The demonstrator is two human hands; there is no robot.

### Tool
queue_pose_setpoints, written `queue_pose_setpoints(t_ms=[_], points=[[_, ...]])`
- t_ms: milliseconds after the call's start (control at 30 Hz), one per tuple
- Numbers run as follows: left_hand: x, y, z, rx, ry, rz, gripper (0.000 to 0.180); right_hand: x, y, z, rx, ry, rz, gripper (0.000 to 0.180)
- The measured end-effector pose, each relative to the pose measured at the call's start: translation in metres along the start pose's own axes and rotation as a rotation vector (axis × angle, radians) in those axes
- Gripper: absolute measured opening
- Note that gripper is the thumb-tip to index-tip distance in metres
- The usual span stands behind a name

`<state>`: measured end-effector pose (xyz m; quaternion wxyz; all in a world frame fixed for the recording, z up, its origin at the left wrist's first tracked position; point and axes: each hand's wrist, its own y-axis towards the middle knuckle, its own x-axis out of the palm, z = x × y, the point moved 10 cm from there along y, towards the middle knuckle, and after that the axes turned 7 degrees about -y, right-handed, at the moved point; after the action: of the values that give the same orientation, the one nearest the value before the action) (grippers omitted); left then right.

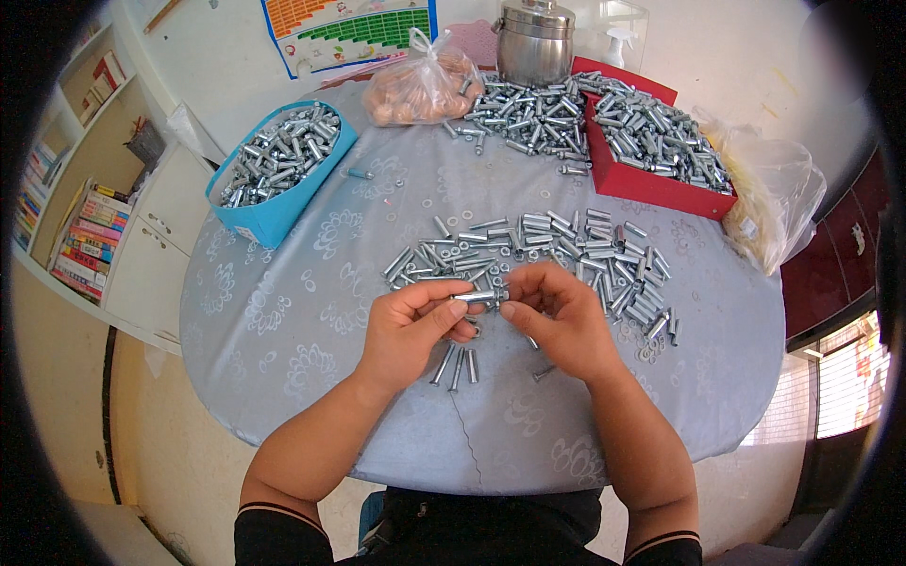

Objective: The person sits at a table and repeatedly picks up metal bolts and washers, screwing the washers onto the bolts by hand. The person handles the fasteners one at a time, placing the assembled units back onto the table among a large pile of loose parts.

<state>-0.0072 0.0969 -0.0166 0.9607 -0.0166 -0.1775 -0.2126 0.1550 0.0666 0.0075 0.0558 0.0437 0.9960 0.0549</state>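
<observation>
Dark sleeves (278, 538) are framing the forearms closest to the camera, and between the hands a silvery bolt (475, 296) is lying roughly level. The left hand (411, 316) is pinching its shank between thumb and fingers; the right hand (557, 307) appears to be nipping its other end. Bracing the shank in the left hand while working gently with the right fingertips is probably serving best. Just below the left hand, loose metal pieces (471, 366) are resting on the table (236, 358); beyond both hands, scattered bolts (557, 245) are spreading over its patterned grey cloth. Farther off, a blue box (293, 208) is standing leftward, a red box (651, 193) rightward, with bookshelves (90, 236) flanking the far left.
</observation>
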Motion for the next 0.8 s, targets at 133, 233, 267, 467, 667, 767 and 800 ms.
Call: queue_pose_setpoints(t_ms=[133,233,267,467,667,767,800], points=[[0.003,-0.001,0.002,-0.007,0.013,-0.017,0.024,-0.002,-0.001,0.017,0.110,-0.117,-0.103,0.014],[0.004,-0.001,0.002,-0.014,0.006,-0.014,0.024,0.001,-0.001,0.006,0.050,-0.036,-0.067,0.014],[0.003,-0.001,0.001,-0.009,0.000,-0.014,0.024,0.001,-0.001,-0.001,-0.003,0.022,-0.035,0.014],[0.003,-0.001,0.002,-0.009,0.005,-0.015,0.023,-0.001,-0.001,0.023,0.156,-0.116,-0.128,0.013],[0.002,-0.002,0.003,-0.002,0.007,-0.014,0.023,0.004,-0.001,0.012,0.077,-0.165,-0.153,0.018],[0.006,-0.001,0.001,-0.006,-0.007,-0.029,0.024,0.001,-0.001,0.010,0.062,-0.049,-0.093,0.018],[0.006,-0.001,0.002,-0.002,-0.006,-0.032,0.024,0.002,-0.001,0.008,0.025,-0.055,-0.086,0.018]])
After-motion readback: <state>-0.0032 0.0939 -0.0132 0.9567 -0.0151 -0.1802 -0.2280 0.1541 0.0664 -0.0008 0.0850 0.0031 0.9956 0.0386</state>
